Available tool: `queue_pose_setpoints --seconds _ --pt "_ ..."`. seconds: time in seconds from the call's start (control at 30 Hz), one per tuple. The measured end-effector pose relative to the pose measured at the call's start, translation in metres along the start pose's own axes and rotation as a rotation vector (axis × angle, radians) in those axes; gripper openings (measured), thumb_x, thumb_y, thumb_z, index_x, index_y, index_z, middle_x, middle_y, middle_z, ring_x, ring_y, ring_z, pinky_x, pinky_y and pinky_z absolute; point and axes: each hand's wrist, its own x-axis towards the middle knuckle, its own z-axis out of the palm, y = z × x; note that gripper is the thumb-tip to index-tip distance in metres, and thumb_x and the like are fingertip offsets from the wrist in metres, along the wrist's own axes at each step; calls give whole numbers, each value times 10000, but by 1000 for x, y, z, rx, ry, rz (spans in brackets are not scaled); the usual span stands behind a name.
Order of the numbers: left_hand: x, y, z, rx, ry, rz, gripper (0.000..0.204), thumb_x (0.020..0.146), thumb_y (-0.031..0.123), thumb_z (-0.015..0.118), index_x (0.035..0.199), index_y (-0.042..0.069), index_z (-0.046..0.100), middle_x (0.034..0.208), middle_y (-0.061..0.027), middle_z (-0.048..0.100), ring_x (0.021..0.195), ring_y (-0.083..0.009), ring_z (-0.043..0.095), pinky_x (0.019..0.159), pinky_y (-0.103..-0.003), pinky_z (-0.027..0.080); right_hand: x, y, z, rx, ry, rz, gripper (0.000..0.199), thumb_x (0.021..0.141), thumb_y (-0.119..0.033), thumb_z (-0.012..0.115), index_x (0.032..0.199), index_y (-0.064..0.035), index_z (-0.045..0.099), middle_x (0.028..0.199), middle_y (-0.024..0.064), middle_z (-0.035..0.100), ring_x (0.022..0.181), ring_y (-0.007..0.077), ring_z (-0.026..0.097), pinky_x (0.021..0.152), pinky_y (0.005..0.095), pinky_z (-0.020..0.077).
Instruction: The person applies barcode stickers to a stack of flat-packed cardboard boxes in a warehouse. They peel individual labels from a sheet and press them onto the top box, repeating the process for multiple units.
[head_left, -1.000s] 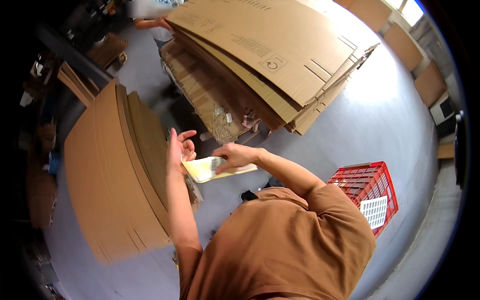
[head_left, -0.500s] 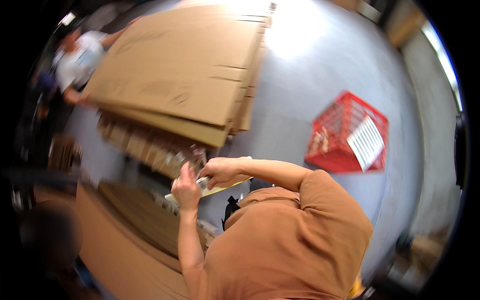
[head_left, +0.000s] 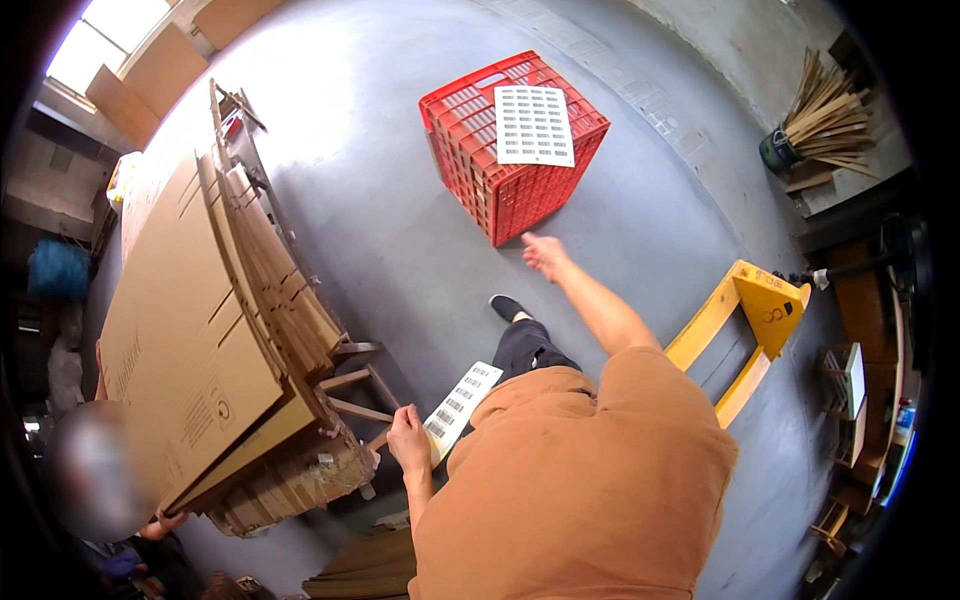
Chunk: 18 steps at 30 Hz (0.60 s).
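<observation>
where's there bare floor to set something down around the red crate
Bare floor shows between the cardboard stack and the red crate, and again between the crate and the yellow frame. It is crowded at lower left, where the stack comes close to the left hand and its label sheet.

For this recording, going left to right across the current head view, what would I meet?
Blue bundle, stack of flat brown cardboard sheets, the person's left hand, white rectangular label sheet, the person's right hand, yellow two-pronged pallet jack.
</observation>
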Motion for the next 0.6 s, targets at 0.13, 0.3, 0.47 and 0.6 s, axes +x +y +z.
queue_pose_setpoints --seconds 0.13,0.3,0.47,0.6 --pt "4 19 6 2 53 -130 254 937 225 561 937 0 679 767 -191 670 693 -336 658 627 -406 489 73 -45 -57 -141 483 -186 589 770 -451 757 1049 43 598 795 93 604 635 148 555 532 324 473" --pt "1 55 39 10 109 -390 283 931 245 561 933 -16 670 819 -203 674 748 -344 664 682 -411 501 203 -81 -97 -480 702 -357 749 721 -423 769 1083 200 563 1080 363 616 1074 370 621 893 410 472" --pt "-3 109 63 62 113 -549 289 929 322 550 935 55 659 887 -223 642 871 -434 604 708 -479 485 277 -97 -121 65 137 -267 439 771 -193 772 1075 97 646 1021 165 681 851 239 661 750 370 543" --pt "-19 108 22 -8 220 -645 313 937 339 533 915 50 650 846 -207 653 855 -439 604 721 -487 481 251 -83 -108 -66 212 -202 396 750 -184 819 1008 81 681 989 151 694 807 251 661 720 407 545"
